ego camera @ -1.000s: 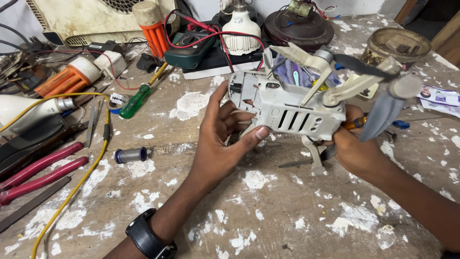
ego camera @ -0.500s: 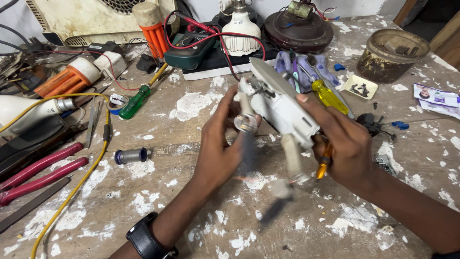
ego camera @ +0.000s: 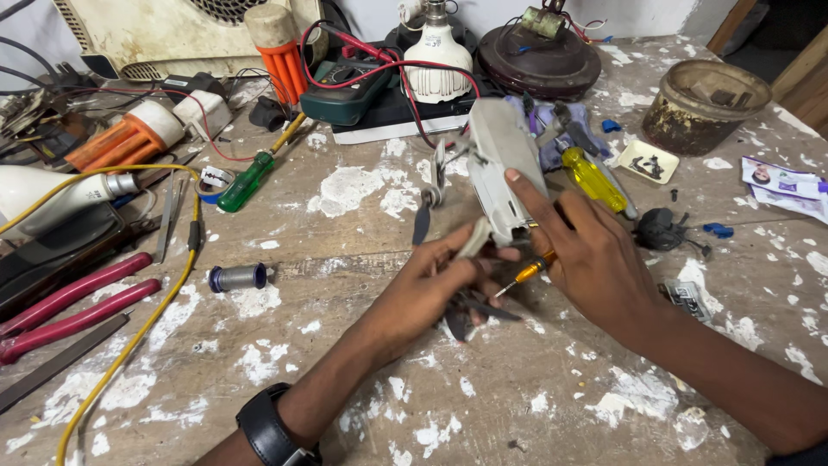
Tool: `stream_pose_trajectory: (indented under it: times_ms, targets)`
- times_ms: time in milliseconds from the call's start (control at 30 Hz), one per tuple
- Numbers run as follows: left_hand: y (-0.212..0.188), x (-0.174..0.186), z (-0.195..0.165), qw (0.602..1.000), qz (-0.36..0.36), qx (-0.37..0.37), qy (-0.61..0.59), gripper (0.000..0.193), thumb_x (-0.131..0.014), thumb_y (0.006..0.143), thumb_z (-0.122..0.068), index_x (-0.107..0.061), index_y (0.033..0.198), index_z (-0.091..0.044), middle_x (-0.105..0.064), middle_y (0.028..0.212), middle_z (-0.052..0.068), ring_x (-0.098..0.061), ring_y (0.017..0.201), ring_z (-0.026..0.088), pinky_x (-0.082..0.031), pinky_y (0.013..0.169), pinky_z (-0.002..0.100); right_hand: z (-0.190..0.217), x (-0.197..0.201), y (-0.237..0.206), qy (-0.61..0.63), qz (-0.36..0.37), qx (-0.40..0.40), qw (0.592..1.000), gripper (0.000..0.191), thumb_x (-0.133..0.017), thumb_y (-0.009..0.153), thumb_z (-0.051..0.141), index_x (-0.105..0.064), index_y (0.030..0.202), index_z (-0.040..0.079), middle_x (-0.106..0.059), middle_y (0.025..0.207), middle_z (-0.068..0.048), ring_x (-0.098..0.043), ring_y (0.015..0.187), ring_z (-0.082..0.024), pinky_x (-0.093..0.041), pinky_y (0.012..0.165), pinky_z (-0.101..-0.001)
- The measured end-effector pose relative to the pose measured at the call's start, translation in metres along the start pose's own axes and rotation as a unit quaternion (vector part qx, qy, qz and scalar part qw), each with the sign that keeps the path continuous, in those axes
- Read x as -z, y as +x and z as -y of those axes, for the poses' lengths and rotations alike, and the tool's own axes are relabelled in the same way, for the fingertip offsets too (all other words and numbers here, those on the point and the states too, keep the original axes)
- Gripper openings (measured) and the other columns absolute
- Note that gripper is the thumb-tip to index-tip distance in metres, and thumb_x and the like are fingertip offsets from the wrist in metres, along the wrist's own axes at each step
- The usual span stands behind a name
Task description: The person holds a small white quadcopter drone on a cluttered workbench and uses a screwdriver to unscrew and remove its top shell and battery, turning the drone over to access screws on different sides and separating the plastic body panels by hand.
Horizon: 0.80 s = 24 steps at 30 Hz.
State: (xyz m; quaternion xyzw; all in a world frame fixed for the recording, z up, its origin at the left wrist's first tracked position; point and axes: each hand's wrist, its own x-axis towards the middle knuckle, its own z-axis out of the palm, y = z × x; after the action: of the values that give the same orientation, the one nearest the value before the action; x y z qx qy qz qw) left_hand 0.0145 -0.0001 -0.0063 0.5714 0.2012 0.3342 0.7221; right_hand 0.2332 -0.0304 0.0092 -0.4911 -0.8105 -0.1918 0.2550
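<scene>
From where I watch, I take the grey drone point(ego camera: 504, 164) standing on edge at mid-bench as my landmark. Far to its left lie red-handled pliers point(ego camera: 73, 304), their tips cut off by the frame edge, and a yellow cable point(ego camera: 147, 315) running down past them. Nearer, to its left, a small metal cylinder point(ego camera: 237, 277) and a green-handled screwdriver point(ego camera: 246, 181) rest on the paint-flecked workbench point(ego camera: 362, 371). My left hand point(ego camera: 431, 285), a black watch point(ego camera: 272, 429) on its wrist, curls closed around one of the drone's lower arms just below the body; dark propeller blades under that hand are hard to make out. My right hand point(ego camera: 595, 259) clasps the drone's right side, index finger laid up its shell, and pinches a small orange-handled screwdriver point(ego camera: 528, 273) whose tip I cannot place. Right of the drone lie a yellow-handled screwdriver point(ego camera: 595, 179), partly hidden behind my fingers, and farther off a rusty round tin point(ego camera: 703, 105).
</scene>
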Motion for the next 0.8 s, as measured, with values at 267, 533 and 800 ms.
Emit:
stream_pose_trajectory:
  times_ms: [267,533,800]
  targets:
    - [-0.001,0.000,0.007,0.979,-0.106,-0.071,0.161,0.060,-0.047,0.105,-0.023,-0.035,0.162,-0.009,-0.061,0.081,-0.001,-0.057,0.071,0.007,-0.050,0.062,0.024,0.002,0.010,0.011,0.081,0.214,-0.174,0.958,0.098,-0.079,0.088,0.027,-0.014,0.162,0.026,-0.061,0.091,-0.010,-0.065,0.079,-0.022,-0.059,0.073,-0.0378]
    - [0.001,-0.002,0.009,0.970,-0.148,-0.071,0.182,0.057,-0.052,0.104,-0.026,-0.042,0.158,-0.008,-0.057,0.076,-0.004,-0.048,0.064,0.005,-0.042,0.055,0.024,-0.032,0.026,0.012,0.369,0.211,-0.100,0.899,0.065,-0.076,0.085,0.026,-0.047,0.143,0.019,-0.070,0.085,-0.006,-0.072,0.080,-0.016,-0.063,0.075,-0.0305]
    - [-0.006,-0.012,0.003,0.951,-0.153,-0.154,0.222,0.050,-0.058,0.106,-0.027,-0.056,0.151,-0.005,-0.056,0.075,-0.008,-0.046,0.067,0.001,-0.040,0.056,0.022,-0.025,0.050,0.008,0.094,-0.042,0.089,0.991,0.024,-0.085,0.080,0.021,-0.080,0.099,0.008,-0.070,0.075,-0.007,-0.064,0.058,-0.010,-0.049,0.045,-0.0243]
